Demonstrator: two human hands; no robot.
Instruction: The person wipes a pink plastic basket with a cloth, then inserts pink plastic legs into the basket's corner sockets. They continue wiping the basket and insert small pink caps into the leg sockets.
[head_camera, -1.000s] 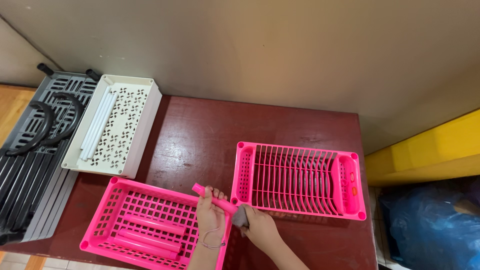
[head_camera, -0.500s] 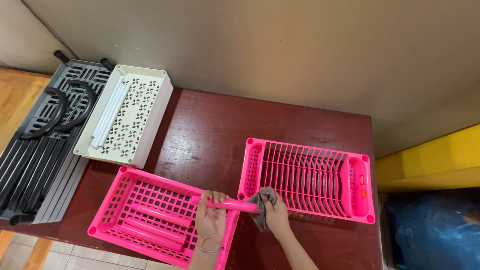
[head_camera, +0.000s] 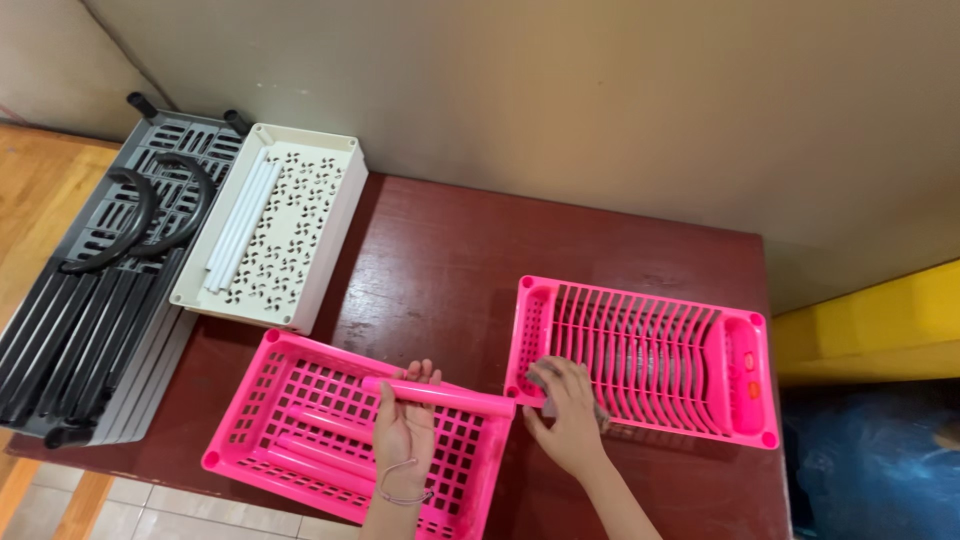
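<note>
1. Left hand (head_camera: 405, 432): closed around a pink tube (head_camera: 438, 396), held level above the near pink basket (head_camera: 300, 400). Half a second ago the tube lay a little lower and farther right in the view; a full second ago it stood tilted, one end raised toward the far left. It now lies flat, with its right end close to the slatted pink rack (head_camera: 640, 355).
2. Right hand (head_camera: 570, 415): fingers curled over a small grey cloth (head_camera: 545, 385), pressing it against the near left corner of the slatted pink rack. One second ago this hand and the cloth sat at the tube's end; the cloth has since left the tube and moved onto the rack's rim.
3. Reading of the change: wiping appears to have passed from the tube to the rack, while the tube is kept in hand rather than laid down.
4. Inside the near pink basket, further pink tubes lie loose along its floor.
5. Counter (head_camera: 450, 260): dark red, bearing both pink pieces.
6. Far left: a cream perforated tray (head_camera: 300, 215) holding white tubes (head_camera: 240, 225), beside a grey rack (head_camera: 90, 290) with two black curved handles.
7. Right edge: a yellow surface (head_camera: 870, 320) lies beyond the counter.
</note>
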